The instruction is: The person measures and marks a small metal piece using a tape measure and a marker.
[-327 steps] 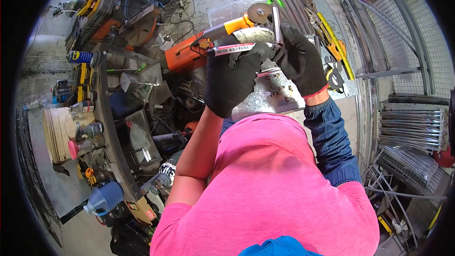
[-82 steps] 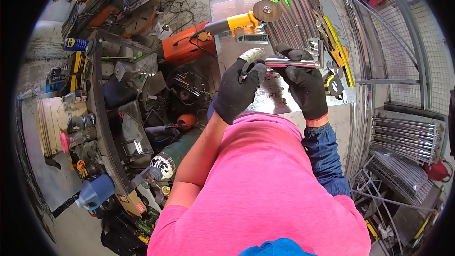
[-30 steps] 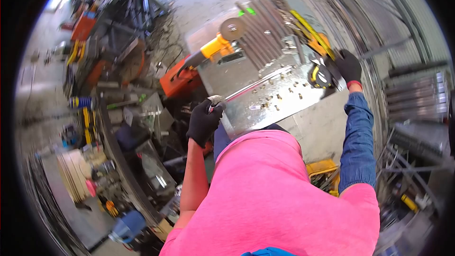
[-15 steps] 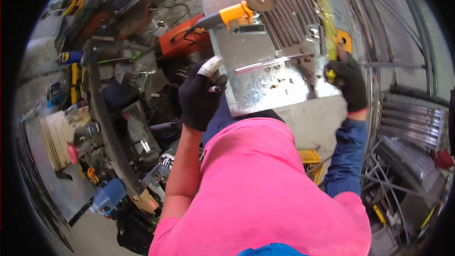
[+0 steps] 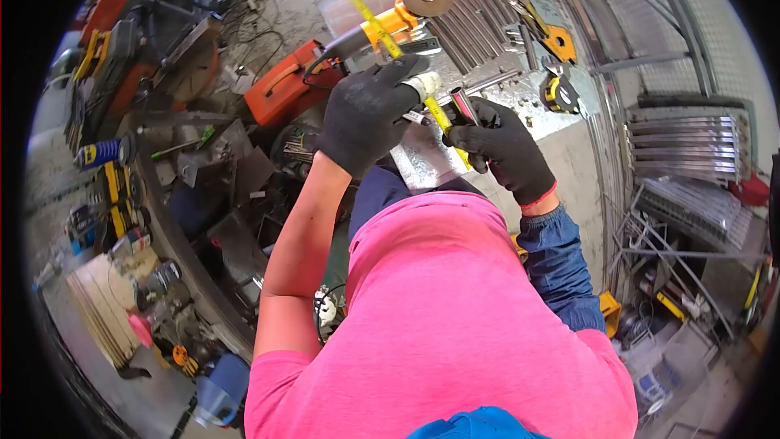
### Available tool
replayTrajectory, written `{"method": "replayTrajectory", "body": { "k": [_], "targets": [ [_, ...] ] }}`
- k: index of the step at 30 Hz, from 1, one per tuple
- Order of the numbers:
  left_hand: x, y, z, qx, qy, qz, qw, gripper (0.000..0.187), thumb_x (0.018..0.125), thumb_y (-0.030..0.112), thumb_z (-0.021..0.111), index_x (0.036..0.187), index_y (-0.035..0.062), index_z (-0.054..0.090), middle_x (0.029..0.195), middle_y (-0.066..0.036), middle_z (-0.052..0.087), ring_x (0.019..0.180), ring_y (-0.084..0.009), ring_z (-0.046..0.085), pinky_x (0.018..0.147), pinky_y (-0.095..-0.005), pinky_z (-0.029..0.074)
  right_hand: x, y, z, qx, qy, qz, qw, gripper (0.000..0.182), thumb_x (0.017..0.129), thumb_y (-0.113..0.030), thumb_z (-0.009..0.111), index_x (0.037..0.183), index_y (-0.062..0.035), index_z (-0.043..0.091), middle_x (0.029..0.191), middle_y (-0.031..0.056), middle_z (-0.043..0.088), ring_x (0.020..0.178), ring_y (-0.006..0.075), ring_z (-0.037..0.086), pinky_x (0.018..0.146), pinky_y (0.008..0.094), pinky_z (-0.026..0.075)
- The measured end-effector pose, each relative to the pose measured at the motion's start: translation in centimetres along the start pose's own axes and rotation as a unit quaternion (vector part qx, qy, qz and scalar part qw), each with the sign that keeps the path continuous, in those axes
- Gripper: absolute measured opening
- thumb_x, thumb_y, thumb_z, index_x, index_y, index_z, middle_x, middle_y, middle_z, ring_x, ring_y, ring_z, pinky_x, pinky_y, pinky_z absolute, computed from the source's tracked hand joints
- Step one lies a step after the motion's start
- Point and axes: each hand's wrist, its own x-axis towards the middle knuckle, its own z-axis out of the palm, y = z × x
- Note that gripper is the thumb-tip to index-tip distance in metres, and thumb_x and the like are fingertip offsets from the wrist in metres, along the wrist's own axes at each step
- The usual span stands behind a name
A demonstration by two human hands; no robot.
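My left hand, in a black glove, is closed around a slim pen-like marker. Something white, perhaps a wrapping, covers a fingertip there. A yellow measuring strip runs slantwise past both hands, its far end up over the grinder. My right hand, gloved in black too, curls around a short shiny metal tube and the strip's lower part. Which fingers press on the strip is hidden. Both hands are above the near part of the metal-topped table.
An orange angle grinder lies at the table's back, beside several metal bars. A tape measure rests to the right. A red toolbox stands at left, near a cluttered bench frame. Metal racks line the right.
My right hand has come left from the table's right side with the yellow strip, and now also holds a tube. My left hand has moved right towards it. The tape measure now shows.
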Motion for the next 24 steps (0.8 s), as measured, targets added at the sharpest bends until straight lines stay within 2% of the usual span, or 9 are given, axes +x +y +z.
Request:
{"method": "replayTrajectory", "body": {
  "k": [3, 4, 8, 11, 14, 15, 17, 19, 24],
  "targets": [
    [-1.6, -2.0, 0.8, -0.038, 0.026, 0.001, 0.999, 0.043, 0.072, 0.002, 0.078, 0.113, 0.0167, 0.079, 0.119, -0.006, 0.076, 0.095, -0.0289, 0.075, 0.081, -0.0376, 0.060, -0.2, 0.6, 1.6, 0.104, 0.051, -0.044, 0.992, 0.040, 0.101, -0.031, 0.069, 0.129, -0.0019, 0.066, 0.092, 0.0029, 0.069, 0.063, 0.0049, 0.054, 0.054, 0.0224, 0.039],
    [-2.6, -2.7, 0.8, -0.049, 0.021, -0.028, 0.998, 0.042, 0.073, 0.002, 0.077, 0.113, 0.0161, 0.079, 0.117, -0.006, 0.077, 0.095, -0.0291, 0.075, 0.081, -0.0370, 0.060, -0.2, 0.9, 1.7, 0.100, 0.062, -0.050, 0.992, 0.048, 0.107, -0.039, 0.057, 0.137, -0.0007, 0.061, 0.100, 0.0060, 0.071, 0.068, 0.0074, 0.059, 0.059, 0.0228, 0.043],
    [-6.1, -4.5, 0.4, -0.101, -0.007, -0.146, 0.984, 0.038, 0.078, 0.002, 0.075, 0.114, 0.0121, 0.078, 0.110, -0.010, 0.077, 0.094, -0.0309, 0.075, 0.080, -0.0366, 0.059, -0.5, 4.0, 0.3, 0.231, 0.077, -0.064, 0.968, 0.054, 0.110, -0.035, 0.047, 0.147, 0.0038, 0.049, 0.115, 0.0125, 0.069, 0.080, 0.0153, 0.064, 0.072, 0.0289, 0.052],
    [-8.6, -7.2, 1.5, -0.107, -0.025, -0.211, 0.971, 0.033, 0.085, 0.007, 0.075, 0.118, 0.0079, 0.076, 0.105, -0.014, 0.077, 0.092, -0.0285, 0.076, 0.081, -0.0353, 0.058, -1.6, 4.3, 1.5, 0.276, 0.127, -0.055, 0.951, 0.052, 0.108, -0.031, 0.049, 0.147, 0.0038, 0.050, 0.121, 0.0136, 0.068, 0.090, 0.0174, 0.068, 0.083, 0.0333, 0.056],
    [-10.4, -9.8, 2.9, -0.168, -0.038, -0.272, 0.947, 0.032, 0.094, 0.017, 0.075, 0.123, 0.0031, 0.074, 0.101, -0.015, 0.078, 0.090, -0.0148, 0.074, 0.082, -0.0314, 0.056, -2.2, 5.4, 2.3, 0.292, 0.158, -0.055, 0.942, 0.055, 0.107, -0.032, 0.054, 0.149, 0.0022, 0.048, 0.127, 0.0149, 0.066, 0.102, 0.0216, 0.070, 0.093, 0.0409, 0.057],
    [-10.2, -9.9, 3.0, -0.173, -0.045, -0.269, 0.946, 0.032, 0.094, 0.017, 0.075, 0.123, 0.0031, 0.074, 0.101, -0.015, 0.078, 0.090, -0.0148, 0.074, 0.082, -0.0314, 0.056, -2.4, 5.7, 2.6, 0.295, 0.176, -0.048, 0.938, 0.057, 0.107, -0.032, 0.056, 0.151, 0.0017, 0.046, 0.129, 0.0155, 0.065, 0.105, 0.0227, 0.070, 0.095, 0.0426, 0.057],
    [-9.6, -10.1, 2.7, -0.198, -0.062, -0.309, 0.928, 0.035, 0.086, 0.019, 0.076, 0.119, 0.0057, 0.076, 0.103, -0.018, 0.076, 0.092, -0.0333, 0.075, 0.083, -0.0390, 0.058, -2.7, 6.6, 3.0, 0.332, 0.186, -0.054, 0.923, 0.059, 0.106, -0.034, 0.058, 0.153, -0.0001, 0.045, 0.132, 0.0160, 0.064, 0.111, 0.0253, 0.069, 0.099, 0.0449, 0.056],
    [-9.5, -10.7, 3.1, -0.202, -0.060, -0.288, 0.934, 0.035, 0.087, 0.019, 0.077, 0.119, 0.0051, 0.076, 0.101, -0.018, 0.076, 0.090, -0.0333, 0.075, 0.081, -0.0387, 0.057, -2.5, 6.5, 3.9, 0.411, 0.187, -0.082, 0.888, 0.047, 0.108, -0.024, 0.057, 0.147, 0.0002, 0.048, 0.120, 0.0163, 0.067, 0.107, 0.0267, 0.070, 0.097, 0.0424, 0.058],
    [-7.6, -9.8, 2.1, -0.202, -0.058, -0.269, 0.940, 0.034, 0.090, 0.023, 0.077, 0.118, 0.0041, 0.076, 0.091, -0.017, 0.076, 0.080, -0.0282, 0.075, 0.075, -0.0364, 0.056, -0.4, 9.7, 2.1, 0.498, 0.123, -0.113, 0.851, 0.047, 0.110, -0.028, 0.054, 0.146, 0.0026, 0.048, 0.124, 0.0193, 0.066, 0.118, 0.0337, 0.067, 0.104, 0.0503, 0.056]
  ]
}}
